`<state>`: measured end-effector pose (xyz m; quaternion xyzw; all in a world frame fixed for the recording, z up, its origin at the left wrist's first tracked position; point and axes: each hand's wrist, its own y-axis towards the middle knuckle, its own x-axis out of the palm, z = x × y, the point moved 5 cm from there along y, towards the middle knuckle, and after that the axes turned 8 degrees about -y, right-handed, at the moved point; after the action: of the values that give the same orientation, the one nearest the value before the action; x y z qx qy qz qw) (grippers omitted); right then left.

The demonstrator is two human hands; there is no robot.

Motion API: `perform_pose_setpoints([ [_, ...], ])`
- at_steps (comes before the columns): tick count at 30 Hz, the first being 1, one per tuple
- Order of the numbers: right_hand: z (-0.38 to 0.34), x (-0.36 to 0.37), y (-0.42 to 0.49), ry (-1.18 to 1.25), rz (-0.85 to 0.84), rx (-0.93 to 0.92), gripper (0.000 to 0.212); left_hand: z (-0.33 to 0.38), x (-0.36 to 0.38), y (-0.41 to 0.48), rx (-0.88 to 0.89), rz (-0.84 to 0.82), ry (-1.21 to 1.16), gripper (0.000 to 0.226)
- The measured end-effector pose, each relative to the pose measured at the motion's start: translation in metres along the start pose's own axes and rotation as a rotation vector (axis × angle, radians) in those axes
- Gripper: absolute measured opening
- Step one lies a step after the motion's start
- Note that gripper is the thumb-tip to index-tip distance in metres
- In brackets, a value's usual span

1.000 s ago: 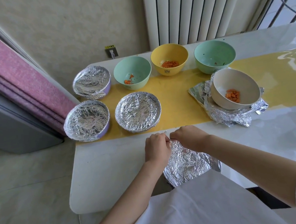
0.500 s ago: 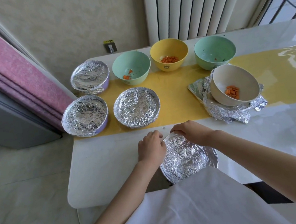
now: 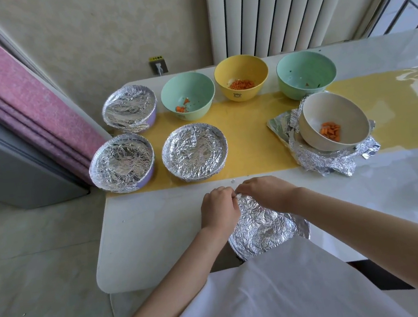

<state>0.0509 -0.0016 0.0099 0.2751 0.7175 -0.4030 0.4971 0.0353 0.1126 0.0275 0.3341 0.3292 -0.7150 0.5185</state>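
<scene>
Both hands pinch the far rim of the foil-covered bowl (image 3: 264, 226): the left hand (image 3: 218, 209) curls its fingers on the foil edge, and the right hand (image 3: 267, 193) grips it just beside, knuckles nearly touching. The bowl sits at the near edge of the white table (image 3: 146, 233), close to the person's body, with three other foil-covered bowls (image 3: 195, 151) farther back on the yellow runner (image 3: 249, 131)
</scene>
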Motion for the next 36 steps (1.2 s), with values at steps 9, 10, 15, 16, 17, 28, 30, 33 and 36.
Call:
perform_pose_setpoints([
  [9,-0.006,0.001,0.004,-0.095,0.036,-0.018,0.034,-0.001,0.001,-0.003,-0.021,0.005,0.019,0.022],
  [10,-0.004,0.002,0.003,-0.032,0.027,-0.02,0.031,-0.001,0.001,-0.004,-0.022,0.003,0.022,0.021],
  [15,0.008,0.002,-0.001,0.185,0.027,0.077,0.03,-0.012,0.001,-0.008,-0.057,-0.041,0.025,0.017],
  [16,0.01,0.002,-0.002,0.194,0.042,0.1,0.03,-0.014,0.0,-0.008,-0.063,-0.048,0.015,0.017],
  [17,0.012,0.002,-0.003,0.194,0.058,0.116,0.029,-0.014,-0.001,-0.008,-0.067,-0.051,0.0,0.02],
  [28,0.013,0.003,0.003,0.138,-0.022,0.137,0.026,-0.004,0.005,0.004,-0.071,-0.062,-0.088,0.011],
  [30,0.016,0.003,0.003,0.193,-0.054,0.133,0.022,-0.005,0.005,0.005,-0.066,-0.071,-0.078,0.012],
  [33,0.018,0.005,-0.002,0.241,-0.096,0.145,0.022,-0.005,0.006,0.005,-0.063,-0.077,-0.07,0.012],
  [36,0.017,0.003,-0.004,0.239,-0.108,0.168,0.034,-0.004,0.008,0.006,-0.053,-0.091,-0.052,0.014],
])
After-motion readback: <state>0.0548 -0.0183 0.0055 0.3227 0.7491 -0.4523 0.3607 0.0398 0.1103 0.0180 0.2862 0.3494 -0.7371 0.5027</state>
